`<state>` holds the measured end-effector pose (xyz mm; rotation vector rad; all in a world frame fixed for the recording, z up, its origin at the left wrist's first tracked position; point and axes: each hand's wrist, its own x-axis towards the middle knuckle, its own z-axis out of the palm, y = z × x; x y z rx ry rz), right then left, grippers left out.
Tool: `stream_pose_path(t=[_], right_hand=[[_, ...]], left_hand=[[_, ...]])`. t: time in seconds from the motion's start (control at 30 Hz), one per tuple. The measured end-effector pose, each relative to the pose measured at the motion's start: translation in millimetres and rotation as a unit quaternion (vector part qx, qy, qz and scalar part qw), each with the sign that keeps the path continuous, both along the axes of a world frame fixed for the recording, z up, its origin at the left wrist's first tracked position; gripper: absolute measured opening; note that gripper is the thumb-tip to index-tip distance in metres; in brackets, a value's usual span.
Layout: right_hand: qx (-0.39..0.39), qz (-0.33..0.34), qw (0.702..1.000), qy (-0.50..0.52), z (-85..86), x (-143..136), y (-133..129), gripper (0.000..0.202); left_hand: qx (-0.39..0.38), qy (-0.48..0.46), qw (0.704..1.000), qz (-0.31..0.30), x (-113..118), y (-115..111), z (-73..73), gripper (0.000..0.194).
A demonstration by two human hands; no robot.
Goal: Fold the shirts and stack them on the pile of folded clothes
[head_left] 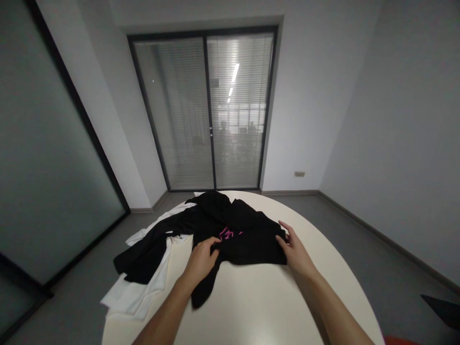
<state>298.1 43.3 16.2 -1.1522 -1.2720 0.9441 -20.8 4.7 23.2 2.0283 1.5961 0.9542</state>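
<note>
A black shirt (251, 247) with pink lettering (226, 234) lies rumpled on the round white table (258, 302). My left hand (203, 258) pinches its near edge just below the lettering, thumb and fingers closed on the cloth. At the shirt's right end, my right hand (294, 249) has the edge between thumb and fingers. Part of the black cloth hangs toward me beside my left wrist. To the left, more black cloth (154, 244) spreads over white garments (132, 297); where one black piece stops and another starts I cannot tell.
The table's curved rim (345, 258) runs round the right side. Some white cloth reaches the left table edge. Beyond stand a glazed door with blinds (237, 143), pale walls, and a frosted glass panel (53, 158) at left. A red object (398, 340) shows at lower right.
</note>
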Motion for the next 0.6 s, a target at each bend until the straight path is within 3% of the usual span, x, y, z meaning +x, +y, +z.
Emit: stream_pose_path(t=[0.13, 0.27, 0.37, 0.43, 0.5, 0.6], right_hand=[[0.009, -0.096, 0.993, -0.064, -5.4, 18, 8, 0.071], [0.017, -0.201, 0.969, -0.140, -7.9, 41, 16, 0.064], [0.006, -0.232, 0.945, -0.231, -7.3, 56, 17, 0.051], [-0.030, -0.193, 0.931, -0.308, -6.8, 65, 16, 0.038], [-0.092, -0.100, 0.913, -0.385, -6.4, 72, 14, 0.028], [-0.163, 0.009, 0.871, -0.464, -3.7, 79, 8, 0.028]], left_hand=[[-0.030, 0.023, 0.999, -0.025, 3, -7, 8.5, 0.026], [-0.023, 0.096, 0.988, -0.115, 4, -17, 19.6, 0.035], [-0.024, 0.129, 0.978, -0.165, 2, -21, 23.7, 0.040], [-0.031, 0.134, 0.973, -0.185, 3, -22, 25.3, 0.037], [-0.053, 0.139, 0.969, -0.196, 4, -23, 27.4, 0.033], [-0.104, 0.149, 0.967, -0.176, 7, -26, 32.9, 0.042]])
